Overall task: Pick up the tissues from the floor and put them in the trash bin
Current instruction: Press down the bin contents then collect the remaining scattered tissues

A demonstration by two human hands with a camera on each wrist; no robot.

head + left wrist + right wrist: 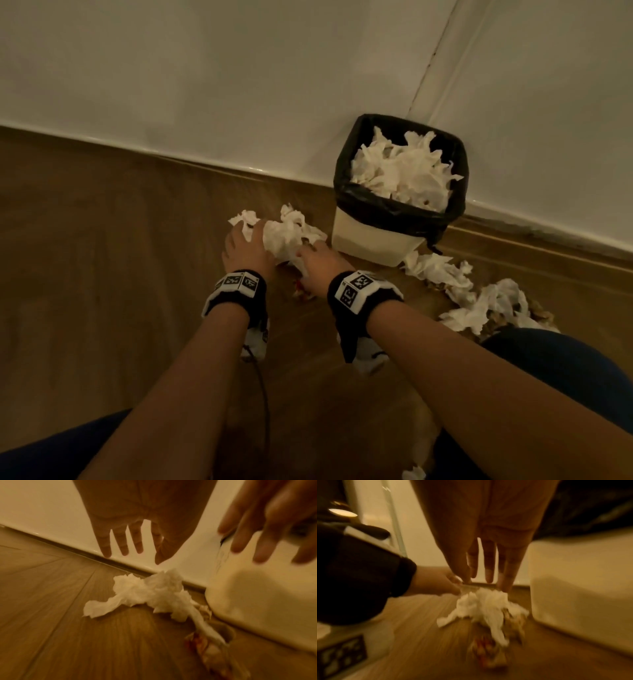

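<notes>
A crumpled pile of white tissues (286,236) (150,593) (485,602) lies on the wooden floor just left of the trash bin (373,236). The bin is cream with a black bag and is heaped with white tissues (404,171). My left hand (245,240) (130,553) is at the pile's left side, fingers straight and spread. At the pile's right side is my right hand (315,255) (484,578), fingers also straight. The wrist views show both hands just over the pile, holding nothing. More tissues (442,272) trail across the floor right of the bin.
A white wall with a baseboard (205,164) runs right behind the pile and bin. A crumpled wrapper with red marks (205,650) (486,650) lies under the near end of the pile. My knees (561,373) flank the arms. A small tissue (414,474) lies near the bottom edge.
</notes>
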